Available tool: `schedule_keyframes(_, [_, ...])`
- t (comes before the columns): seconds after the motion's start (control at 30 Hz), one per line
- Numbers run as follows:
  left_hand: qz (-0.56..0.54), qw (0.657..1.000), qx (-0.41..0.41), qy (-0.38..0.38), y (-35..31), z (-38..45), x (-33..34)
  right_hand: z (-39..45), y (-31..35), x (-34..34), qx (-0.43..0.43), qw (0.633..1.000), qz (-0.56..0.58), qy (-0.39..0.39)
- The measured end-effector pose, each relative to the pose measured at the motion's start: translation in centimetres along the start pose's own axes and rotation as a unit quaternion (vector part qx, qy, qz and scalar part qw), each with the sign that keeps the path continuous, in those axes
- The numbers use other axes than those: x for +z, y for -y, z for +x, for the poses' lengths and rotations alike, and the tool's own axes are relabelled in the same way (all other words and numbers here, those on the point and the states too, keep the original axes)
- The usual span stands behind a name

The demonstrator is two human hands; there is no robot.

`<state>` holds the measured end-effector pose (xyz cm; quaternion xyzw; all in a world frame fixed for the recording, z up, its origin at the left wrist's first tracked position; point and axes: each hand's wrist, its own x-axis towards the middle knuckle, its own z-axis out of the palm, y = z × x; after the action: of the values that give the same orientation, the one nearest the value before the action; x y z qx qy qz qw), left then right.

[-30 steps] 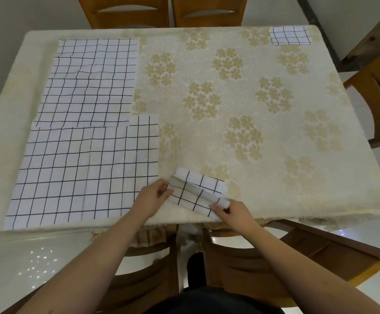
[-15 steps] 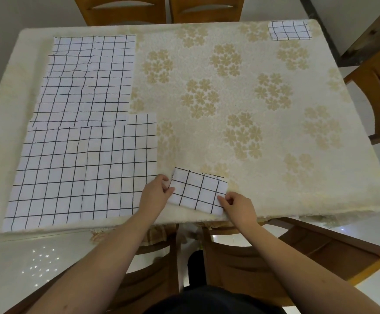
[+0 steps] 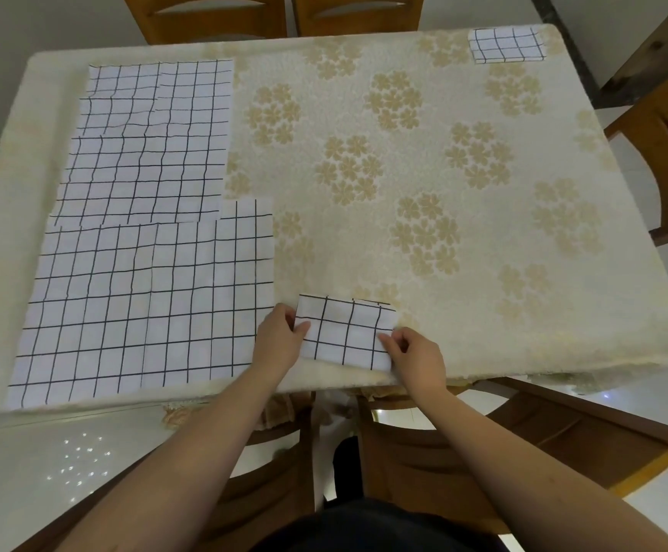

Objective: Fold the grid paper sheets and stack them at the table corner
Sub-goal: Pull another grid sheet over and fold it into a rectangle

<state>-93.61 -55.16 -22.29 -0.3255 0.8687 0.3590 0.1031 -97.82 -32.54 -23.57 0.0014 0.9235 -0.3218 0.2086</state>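
Pressing down the last fold on a small folded grid sheet (image 3: 346,332) at the lower middle of the frame, near the tabletop (image 3: 464,344) edge: left hand (image 3: 278,338) pinching its left edge with the thumb on top, right hand (image 3: 418,354) pinching the lower right corner. Still two big unfolded sheets (image 3: 141,304) lying flat on the left, plus one finished folded piece (image 3: 505,45) parked at the upper right corner. Probably next: lift this one, carry it across to that corner and set it squarely on top, then start on the big ones.
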Motion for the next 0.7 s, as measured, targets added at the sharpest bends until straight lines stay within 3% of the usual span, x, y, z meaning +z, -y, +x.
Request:
schedule_keyframes(0.23, [-0.213, 0.971, -0.090, 0.064, 0.1, 0.0, -0.8, 0.2, -0.3, -0.3, 0.020, 0.999, 0.030, -0.007])
schedule_keyframes(0.33, [-0.212, 0.970, -0.071, 0.097, 0.2, -0.1, -1.3, 0.2, -0.4, -0.5, 0.041, 0.997, 0.059, -0.020])
schedule_keyframes(0.5, [-0.157, 0.981, -0.004, 0.114, -0.5, -0.9, -2.4, 0.4, -0.6, -0.9, 0.007, 0.988, 0.149, -0.033])
schedule_keyframes(0.7, [-0.234, 0.959, 0.005, 0.159, 0.2, -1.3, -3.5, 0.6, 0.4, -1.6, -0.008, 0.980, 0.189, 0.056])
